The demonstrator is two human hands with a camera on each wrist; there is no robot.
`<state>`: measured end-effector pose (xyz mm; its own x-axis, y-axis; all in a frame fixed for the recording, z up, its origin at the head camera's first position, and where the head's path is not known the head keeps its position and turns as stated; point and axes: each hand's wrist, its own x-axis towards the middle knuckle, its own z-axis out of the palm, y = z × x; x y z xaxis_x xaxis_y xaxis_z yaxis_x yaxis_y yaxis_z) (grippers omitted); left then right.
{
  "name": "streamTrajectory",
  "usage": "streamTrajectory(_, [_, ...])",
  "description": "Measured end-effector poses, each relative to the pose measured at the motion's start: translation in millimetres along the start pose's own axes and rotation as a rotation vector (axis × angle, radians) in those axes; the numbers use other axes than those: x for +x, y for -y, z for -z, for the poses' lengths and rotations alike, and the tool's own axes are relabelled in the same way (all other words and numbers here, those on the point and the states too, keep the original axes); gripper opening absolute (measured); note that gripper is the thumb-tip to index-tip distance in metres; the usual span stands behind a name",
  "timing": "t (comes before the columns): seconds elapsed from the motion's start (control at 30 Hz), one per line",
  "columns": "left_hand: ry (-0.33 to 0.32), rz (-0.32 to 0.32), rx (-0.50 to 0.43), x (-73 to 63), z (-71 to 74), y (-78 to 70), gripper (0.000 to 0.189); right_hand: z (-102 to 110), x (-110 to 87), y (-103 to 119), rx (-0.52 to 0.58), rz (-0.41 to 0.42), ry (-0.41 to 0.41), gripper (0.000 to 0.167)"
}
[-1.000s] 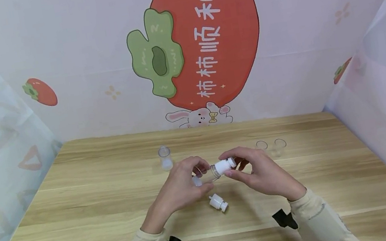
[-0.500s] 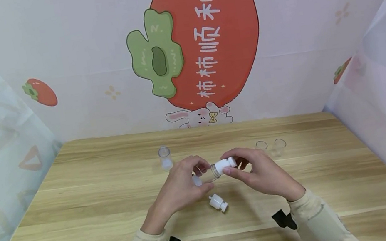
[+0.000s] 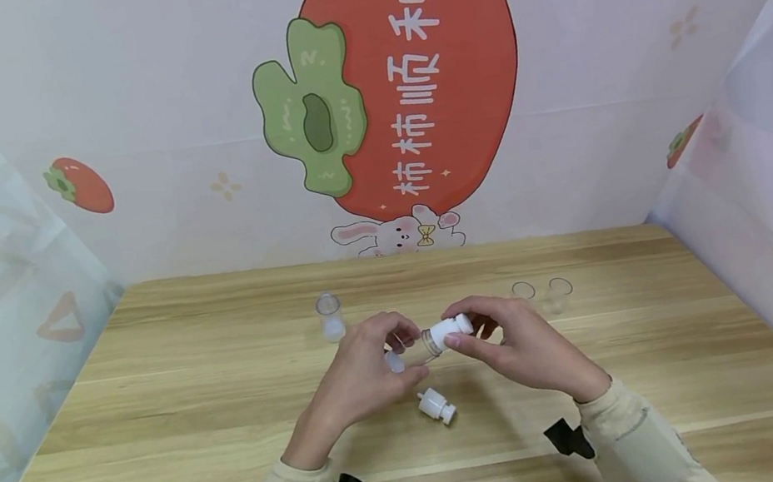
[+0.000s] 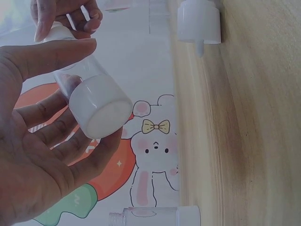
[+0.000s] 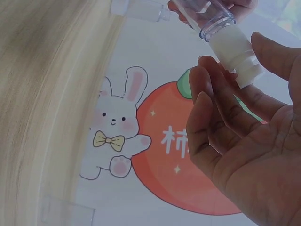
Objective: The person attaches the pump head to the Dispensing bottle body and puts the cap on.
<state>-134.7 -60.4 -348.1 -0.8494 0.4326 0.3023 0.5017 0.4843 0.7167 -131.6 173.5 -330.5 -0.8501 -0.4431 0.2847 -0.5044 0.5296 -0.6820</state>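
Tilted in the air above the table is a small clear bottle [image 3: 415, 353] with a frosted white base [image 4: 110, 115]. My left hand [image 3: 368, 363] grips it, with the thumb on one side and the fingers curled round the other. At the bottle's mouth sits a white pump head [image 3: 447, 332]. My right hand [image 3: 520, 344] pinches this pump between thumb and fingers; in the right wrist view the pump [image 5: 233, 49] lines up with the bottle neck [image 5: 216, 27]. How far it is screwed on cannot be told. A second white pump head [image 3: 436, 406] lies on the table below the hands.
A second clear bottle [image 3: 331, 319] with a white base stands behind my left hand. Two clear, cup-like pieces, one here [image 3: 524, 290] and the other here as a clear cap [image 3: 559, 294], stand at the back right. A printed cloth wall [image 3: 220, 242] borders the wooden table [image 3: 193, 406].
The fingers of my right hand have shifted slightly on the pump head, the thumb a little to the left. My left hand and the bottle have hardly moved.
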Motion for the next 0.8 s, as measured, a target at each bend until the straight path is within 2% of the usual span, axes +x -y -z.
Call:
streamTrajectory(0.2, [0.0, 0.002, -0.007, -0.2, 0.5, 0.3, 0.032, 1.1, -0.8, -1.0, 0.022, 0.017, 0.006, 0.028])
streamTrajectory(0.5, [0.01, 0.003, -0.01, 0.0, 0.7, 0.2, 0.031, 4.0, -1.7, -3.2, 0.035, 0.115, 0.024, 0.035])
streamTrajectory(0.8, [-0.007, -0.001, 0.015, -0.3, 0.3, -1.3, 0.032, 2.4, -1.2, -2.1, 0.026, 0.094, 0.021, 0.029])
